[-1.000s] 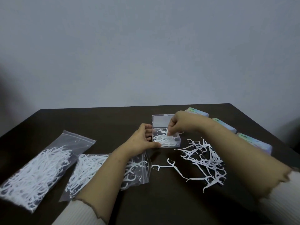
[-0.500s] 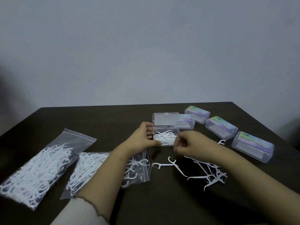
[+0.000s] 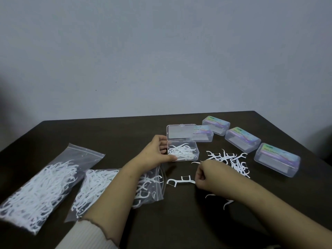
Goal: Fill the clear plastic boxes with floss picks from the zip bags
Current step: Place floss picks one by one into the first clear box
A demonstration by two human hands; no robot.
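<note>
Your left hand (image 3: 155,153) grips the left end of the open box (image 3: 183,153), thumb along its near edge and fingers curled round the far corner. The box sits on the dark table (image 3: 111,133), lid (image 3: 181,132) hinged back and standing up behind it, with a loose tangle of floss picks inside, roughly half full.

Your right hand (image 3: 209,175) is down on the table just near-right of the box, fingers curled tight, pinching the handle end of two picks (image 3: 180,181) that lie flat, heads pointing left. Exact finger contact is hidden under the knuckles.

A loose pile of picks (image 3: 231,159) lies just beyond your right hand, right of the box. A couple of strays poke out under your right forearm.

Four closed boxes (image 3: 242,139) with coloured labels sit in an arc at the far right, one directly behind the open lid.

Two zip bags of picks are on the left: the far-left bag (image 3: 43,182), and the near bag (image 3: 100,187) partly under your left forearm, its mouth towards the box.
</note>
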